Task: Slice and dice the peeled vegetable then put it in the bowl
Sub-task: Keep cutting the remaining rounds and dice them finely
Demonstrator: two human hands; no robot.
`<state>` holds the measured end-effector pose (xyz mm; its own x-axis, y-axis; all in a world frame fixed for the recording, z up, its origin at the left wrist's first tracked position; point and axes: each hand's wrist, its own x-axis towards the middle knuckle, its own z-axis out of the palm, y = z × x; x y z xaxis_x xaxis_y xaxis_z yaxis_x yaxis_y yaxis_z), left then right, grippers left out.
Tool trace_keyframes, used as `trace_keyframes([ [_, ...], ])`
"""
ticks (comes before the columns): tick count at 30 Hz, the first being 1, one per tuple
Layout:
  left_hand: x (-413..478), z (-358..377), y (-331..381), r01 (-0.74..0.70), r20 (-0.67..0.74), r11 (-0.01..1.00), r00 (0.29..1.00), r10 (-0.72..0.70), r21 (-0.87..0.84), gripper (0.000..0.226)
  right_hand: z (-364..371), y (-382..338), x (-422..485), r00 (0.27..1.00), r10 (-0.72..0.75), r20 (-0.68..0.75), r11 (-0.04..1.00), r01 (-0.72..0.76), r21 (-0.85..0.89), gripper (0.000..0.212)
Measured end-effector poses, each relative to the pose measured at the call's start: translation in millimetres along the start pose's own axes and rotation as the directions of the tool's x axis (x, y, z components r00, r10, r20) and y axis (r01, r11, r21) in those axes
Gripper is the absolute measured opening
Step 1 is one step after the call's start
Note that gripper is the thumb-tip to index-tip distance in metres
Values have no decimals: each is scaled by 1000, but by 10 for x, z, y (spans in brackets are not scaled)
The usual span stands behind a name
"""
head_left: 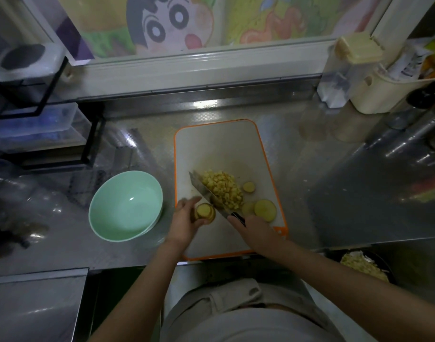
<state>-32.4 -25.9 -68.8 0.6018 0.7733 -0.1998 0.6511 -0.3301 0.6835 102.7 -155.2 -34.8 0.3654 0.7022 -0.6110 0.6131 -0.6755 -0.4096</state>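
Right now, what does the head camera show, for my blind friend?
A left hand holds stacked slices on a board while the right hand grips a knife by the diced pile. An empty bowl sits left of the board.

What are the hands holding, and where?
The left hand grips the sliced vegetable by its sides; the right hand holds the knife by its handle.

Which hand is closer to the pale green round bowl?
Left. The left hand, holding stacked yellow vegetable slices, is just right of the pale green round bowl; the right hand grips the steel knife farther right.
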Motion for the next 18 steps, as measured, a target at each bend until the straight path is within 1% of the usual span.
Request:
trace_keyframes([
  [1,-11,4,7,-27,16,1000,999,27,-6,60,15,9,5,1000,16,-15,994,-14,110,46],
  [2,-21,12,17,-51,18,999,999,51,-7,57,-14,-23,-23,1000,22,-14,989,-20,145,48],
  [3,-27,21,24,-72,5,997,997,72,0,53,-57,-59,-74,999,44,-16,975,-40,218,52],
  [5,-34,42,38,-89,-30,996,995,90,25,46,-57,-99,-79,997,64,-42,960,-50,274,48],
  [6,-39,56,42,-86,-44,996,995,88,38,44,-47,-100,-88,997,74,-32,971,-65,230,48],
  [7,-41,70,44,-84,-52,995,995,86,48,44,-41,-90,-106,998,48,-30,985,-42,170,49],
  [8,-44,83,40,-81,-57,995,995,84,53,44,-43,-95,-100,998,60,-23,986,-55,157,48],
  [9,-47,97,35,-77,-61,996,995,80,53,45,-43,-99,-101,998,57,-40,985,-50,164,47],
  [12,-52,117,20,-69,-72,996,995,73,51,48,-63,-129,-89,991,130,-35,952,-114,285,47],
  [13,-51,123,15,-70,-78,996,994,74,51,50,-50,-99,-62,993,117,-32,960,-105,259,50],
  [14,-50,132,8,-66,-86,997,994,69,41,51,-62,-78,-57,997,75,-7,967,-71,244,51],
  [15,-51,137,6,-50,-102,999,993,52,18,50,-77,-66,-32,998,55,-1,964,-53,260,50],
  [16,-54,142,10,-22,-124,1000,992,19,-21,46,-90,-64,-33,998,60,11,944,-60,325,45],
  [17,-56,148,15,14,-147,998,989,-23,-63,40,-102,-79,-51,999,29,-25,932,-18,361,41],
  [18,-57,156,16,47,-168,994,984,-64,-101,34,-124,-112,-80,997,-3,-75,943,28,332,44],
])
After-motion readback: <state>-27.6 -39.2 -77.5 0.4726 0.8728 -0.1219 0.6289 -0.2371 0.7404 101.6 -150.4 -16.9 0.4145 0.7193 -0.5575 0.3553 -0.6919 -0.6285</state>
